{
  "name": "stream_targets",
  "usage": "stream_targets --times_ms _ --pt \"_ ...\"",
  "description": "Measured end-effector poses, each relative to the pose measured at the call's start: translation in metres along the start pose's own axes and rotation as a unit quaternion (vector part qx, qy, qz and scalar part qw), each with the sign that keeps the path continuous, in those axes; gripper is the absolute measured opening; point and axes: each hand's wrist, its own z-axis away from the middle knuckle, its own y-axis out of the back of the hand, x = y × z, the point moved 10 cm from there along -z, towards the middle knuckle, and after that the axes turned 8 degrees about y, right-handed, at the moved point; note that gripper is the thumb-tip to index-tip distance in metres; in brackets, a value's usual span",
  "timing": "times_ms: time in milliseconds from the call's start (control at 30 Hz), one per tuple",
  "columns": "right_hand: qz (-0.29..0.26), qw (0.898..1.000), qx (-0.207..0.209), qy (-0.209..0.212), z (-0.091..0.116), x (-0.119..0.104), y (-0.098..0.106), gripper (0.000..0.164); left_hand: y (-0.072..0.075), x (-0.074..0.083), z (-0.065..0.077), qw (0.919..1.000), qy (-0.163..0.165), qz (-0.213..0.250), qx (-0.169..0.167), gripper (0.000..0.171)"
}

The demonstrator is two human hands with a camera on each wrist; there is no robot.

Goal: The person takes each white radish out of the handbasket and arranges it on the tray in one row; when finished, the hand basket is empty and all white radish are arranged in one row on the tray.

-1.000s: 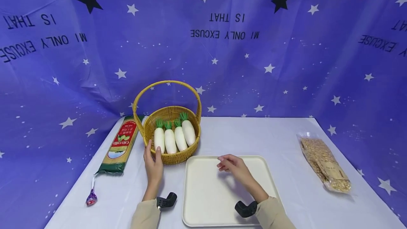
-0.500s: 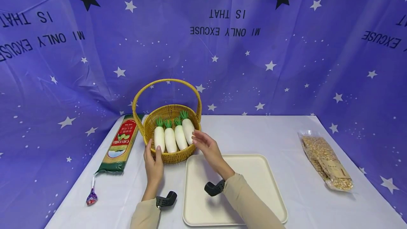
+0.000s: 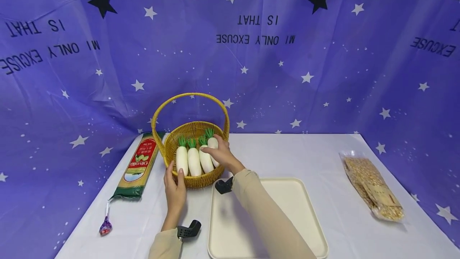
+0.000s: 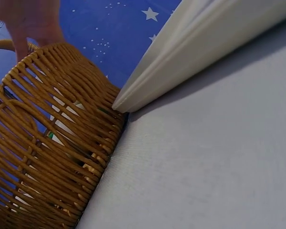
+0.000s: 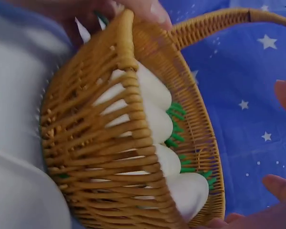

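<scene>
Several white radishes [image 3: 194, 162] with green tops lie side by side in a yellow wicker basket [image 3: 205, 180] with a tall handle. At the basket's front left rim, my left hand [image 3: 175, 192] holds the edge, thumb over the rim and fingers along the outer side. My right hand [image 3: 223, 156] is over the basket's right side, above the rightmost radish [image 3: 213, 143] and partly covering it. Its thumb and fingers are spread apart in the right wrist view, with the radish ends [image 5: 189, 193] below them.
A cream tray [image 3: 230, 227] lies in front of the basket, under my right forearm. Left of the basket are a pasta packet [image 3: 138, 167] and a wrapped lollipop [image 3: 106, 226]. A clear bag of grains [image 3: 371, 187] lies far right. A blue starry cloth [image 3: 266, 91] hangs behind.
My right hand has moved from above the tray, left and forward, to over the radishes at the basket's right. My left hand has stayed on the basket rim.
</scene>
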Motion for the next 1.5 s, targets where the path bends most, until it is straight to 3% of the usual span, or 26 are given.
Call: stream_targets --times_ms 167,300,500,600,700,900,1233,1333,1500 --pt "0.060 0.998 -0.007 -0.006 -0.003 -0.003 -0.002 0.083 -0.002 0.001 0.003 0.9994 0.005 -0.035 0.004 0.050" --pt "0.138 0.990 0.006 -0.008 -0.003 -0.002 -0.003 0.085 0.000 0.004 0.003 0.9981 -0.008 -0.060 0.010 0.049" --pt "0.281 0.957 0.061 0.031 0.000 -0.006 -0.005 0.082 0.004 0.005 0.003 0.9955 -0.019 -0.091 0.020 0.048" --pt "0.324 0.943 0.058 0.048 0.001 -0.010 -0.009 0.080 0.003 0.003 0.003 0.9950 -0.018 -0.097 0.017 0.048" --pt "0.340 0.939 0.036 0.044 0.000 -0.011 -0.013 0.082 0.003 0.003 0.002 0.9948 -0.018 -0.098 0.016 0.048" --pt "0.332 0.943 -0.002 0.026 -0.002 -0.008 -0.017 0.086 0.005 0.005 0.003 0.9939 -0.026 -0.104 0.025 0.046" --pt "0.370 0.928 0.013 0.047 -0.001 -0.012 -0.014 0.084 0.004 0.003 0.004 0.9939 -0.024 -0.106 0.019 0.046" --pt "0.394 0.917 0.017 0.053 -0.002 -0.013 -0.013 0.083 0.004 0.004 0.003 0.9936 -0.028 -0.107 0.024 0.045" --pt "0.465 0.882 0.014 0.071 -0.003 -0.014 -0.017 0.084 0.005 0.004 0.002 0.9935 -0.033 -0.105 0.027 0.045"
